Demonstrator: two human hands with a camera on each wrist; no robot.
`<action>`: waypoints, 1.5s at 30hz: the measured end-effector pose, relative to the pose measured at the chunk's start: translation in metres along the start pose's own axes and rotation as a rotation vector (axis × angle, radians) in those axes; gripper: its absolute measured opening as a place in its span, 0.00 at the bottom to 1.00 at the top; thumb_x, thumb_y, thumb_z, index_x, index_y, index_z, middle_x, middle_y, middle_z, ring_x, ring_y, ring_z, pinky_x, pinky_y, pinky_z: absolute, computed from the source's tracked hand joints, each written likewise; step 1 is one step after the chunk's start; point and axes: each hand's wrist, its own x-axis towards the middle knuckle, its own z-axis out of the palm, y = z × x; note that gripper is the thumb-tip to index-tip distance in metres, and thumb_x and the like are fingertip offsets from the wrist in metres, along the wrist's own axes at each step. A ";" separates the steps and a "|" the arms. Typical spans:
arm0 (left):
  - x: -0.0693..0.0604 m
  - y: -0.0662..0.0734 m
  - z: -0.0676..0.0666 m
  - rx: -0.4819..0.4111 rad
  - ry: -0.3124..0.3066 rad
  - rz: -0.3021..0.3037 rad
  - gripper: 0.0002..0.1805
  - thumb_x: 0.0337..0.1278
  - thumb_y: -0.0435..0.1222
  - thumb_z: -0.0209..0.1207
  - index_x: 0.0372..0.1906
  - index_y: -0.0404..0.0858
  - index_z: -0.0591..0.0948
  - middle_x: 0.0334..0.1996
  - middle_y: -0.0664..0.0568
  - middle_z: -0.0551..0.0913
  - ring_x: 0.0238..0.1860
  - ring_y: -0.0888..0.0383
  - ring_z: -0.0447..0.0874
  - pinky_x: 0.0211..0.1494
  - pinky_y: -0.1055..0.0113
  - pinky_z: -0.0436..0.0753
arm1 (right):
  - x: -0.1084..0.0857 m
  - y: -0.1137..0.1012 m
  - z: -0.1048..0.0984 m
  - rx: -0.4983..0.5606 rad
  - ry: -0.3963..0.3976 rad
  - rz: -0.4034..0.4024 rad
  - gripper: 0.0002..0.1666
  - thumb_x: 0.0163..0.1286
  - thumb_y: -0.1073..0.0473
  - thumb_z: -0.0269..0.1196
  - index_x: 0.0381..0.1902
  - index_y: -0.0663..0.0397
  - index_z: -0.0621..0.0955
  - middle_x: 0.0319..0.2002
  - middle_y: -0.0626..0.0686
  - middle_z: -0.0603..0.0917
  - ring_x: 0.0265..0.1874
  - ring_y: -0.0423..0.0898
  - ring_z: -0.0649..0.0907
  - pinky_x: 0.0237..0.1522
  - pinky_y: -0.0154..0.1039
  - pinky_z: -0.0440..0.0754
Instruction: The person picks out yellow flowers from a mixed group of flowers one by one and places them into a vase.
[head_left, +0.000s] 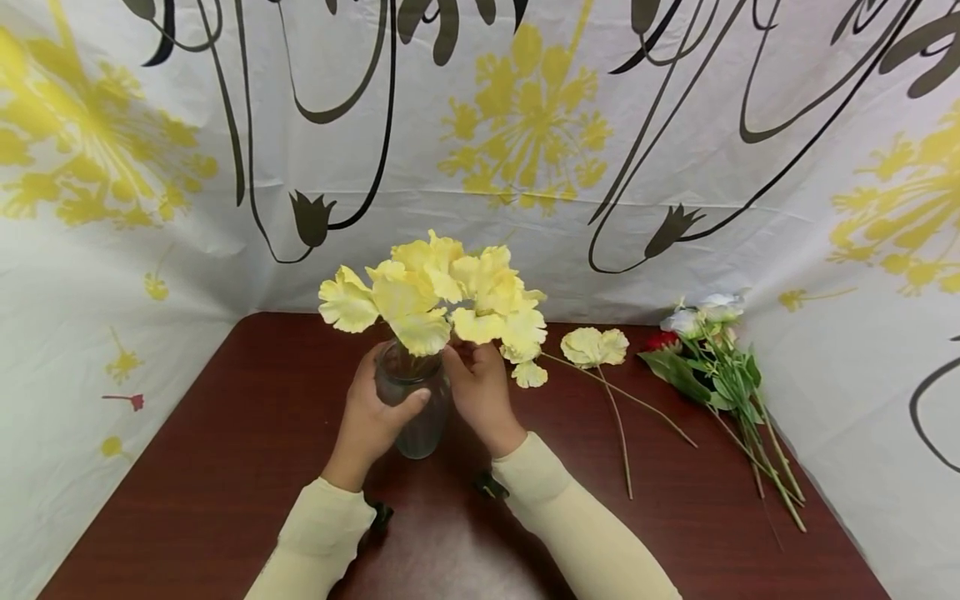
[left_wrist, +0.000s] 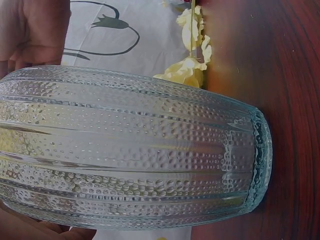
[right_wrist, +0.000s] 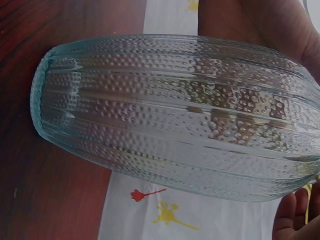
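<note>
A clear ribbed glass vase [head_left: 420, 425] with a bumpy surface stands in front of me, and its bluish base [left_wrist: 262, 160] shows in the left wrist view. Yellow artificial flowers [head_left: 408, 296] bunch above its mouth and partly hide the rim. My left hand [head_left: 375, 417] grips the vase near the top, thumb on the near side. At the right of the rim, my right hand [head_left: 483, 396] has its fingers curled under the blooms and seems to pinch a stem [right_wrist: 307, 200]. Flowers and glass partly cover its fingertips.
Two yellow flowers lie on the dark red table [head_left: 225, 467] right of the vase, one a pale bloom [head_left: 595, 346] with a long stem. Farther right is a bundle of mixed flowers [head_left: 720, 367] with green leaves. A patterned white cloth [head_left: 420, 167] hangs around the table.
</note>
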 end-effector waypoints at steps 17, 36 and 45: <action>-0.009 0.009 -0.002 0.191 -0.111 -0.379 0.37 0.57 0.63 0.60 0.44 0.28 0.80 0.35 0.36 0.79 0.39 0.39 0.79 0.43 0.50 0.78 | -0.001 0.045 -0.055 -0.164 0.002 0.147 0.09 0.71 0.69 0.57 0.28 0.57 0.75 0.22 0.48 0.69 0.22 0.44 0.68 0.29 0.38 0.68; -0.009 0.010 -0.001 0.248 -0.072 -0.376 0.38 0.54 0.64 0.61 0.52 0.35 0.71 0.20 0.56 0.62 0.22 0.57 0.63 0.28 0.62 0.65 | 0.019 0.076 -0.202 -0.701 0.015 0.321 0.11 0.74 0.57 0.55 0.46 0.57 0.80 0.39 0.56 0.81 0.33 0.52 0.76 0.37 0.45 0.73; -0.009 0.008 0.001 0.237 -0.079 -0.389 0.32 0.54 0.62 0.62 0.17 0.43 0.64 0.10 0.57 0.55 0.14 0.59 0.51 0.21 0.65 0.56 | 0.025 0.093 -0.217 -0.907 -0.129 0.246 0.09 0.72 0.64 0.56 0.44 0.62 0.80 0.41 0.60 0.83 0.35 0.54 0.79 0.39 0.51 0.76</action>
